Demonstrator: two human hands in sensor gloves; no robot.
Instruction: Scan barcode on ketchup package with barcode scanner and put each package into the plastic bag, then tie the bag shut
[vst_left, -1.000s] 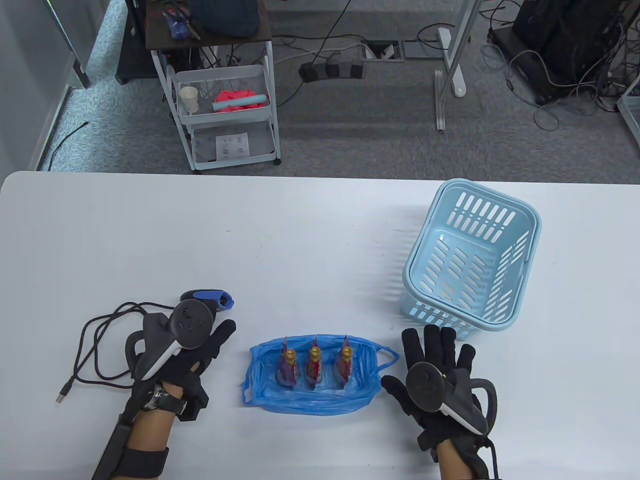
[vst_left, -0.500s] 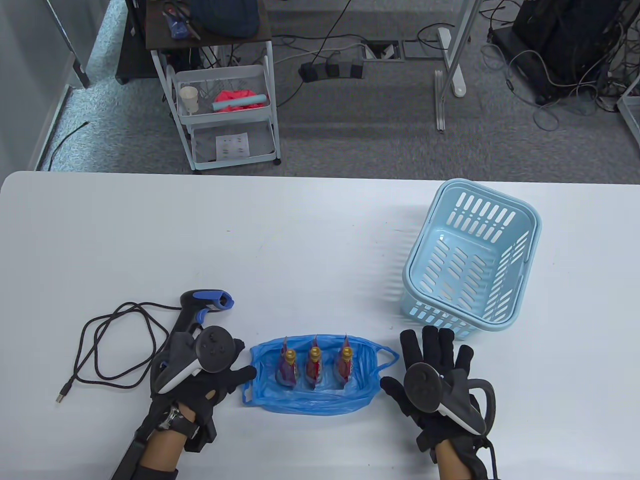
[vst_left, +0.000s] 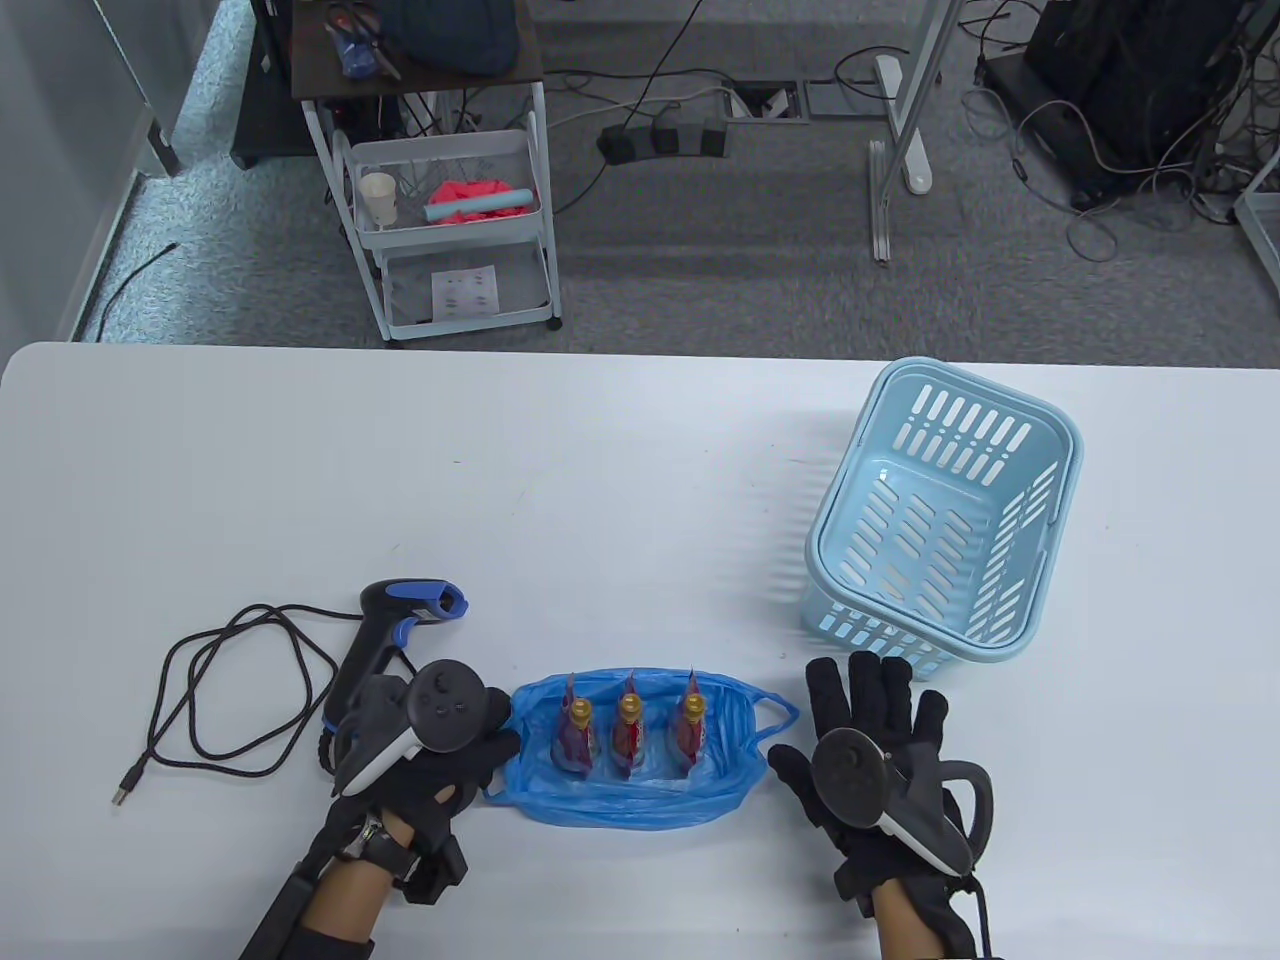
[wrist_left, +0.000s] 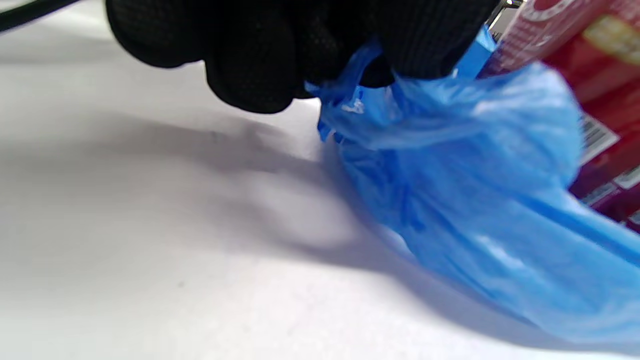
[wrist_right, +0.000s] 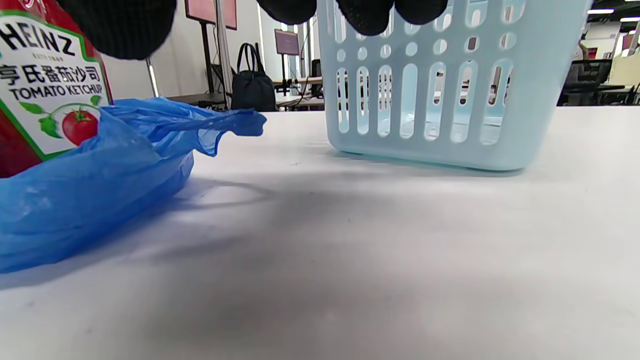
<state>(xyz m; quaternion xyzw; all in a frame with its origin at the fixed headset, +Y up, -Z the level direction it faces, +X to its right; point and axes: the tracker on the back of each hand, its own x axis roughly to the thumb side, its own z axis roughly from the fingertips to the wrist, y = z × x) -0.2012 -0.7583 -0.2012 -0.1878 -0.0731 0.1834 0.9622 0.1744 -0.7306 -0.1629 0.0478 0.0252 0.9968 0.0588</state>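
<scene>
Three ketchup packages (vst_left: 628, 732) stand upright in a row inside the blue plastic bag (vst_left: 640, 805), which lies open near the table's front edge. My left hand (vst_left: 495, 738) is at the bag's left edge. In the left wrist view its fingers (wrist_left: 280, 60) pinch a bunched fold of the bag (wrist_left: 450, 165), with a red package (wrist_left: 585, 55) just behind. My right hand (vst_left: 835, 715) lies with straight, spread fingers just right of the bag, holding nothing. The right wrist view shows a ketchup package (wrist_right: 50, 90) in the bag (wrist_right: 100, 190). The black and blue barcode scanner (vst_left: 395, 615) lies on the table left of the bag.
A light blue slotted basket (vst_left: 940, 520) stands behind my right hand, also close ahead as the basket (wrist_right: 450, 100) in the right wrist view. The scanner's black cable (vst_left: 210, 690) loops on the table at the left. The white table (vst_left: 500, 480) stretches beyond.
My left hand left the scanner, moved right to the bag's left edge and pinched the plastic there. The scanner now lies uncovered. My right hand stayed put.
</scene>
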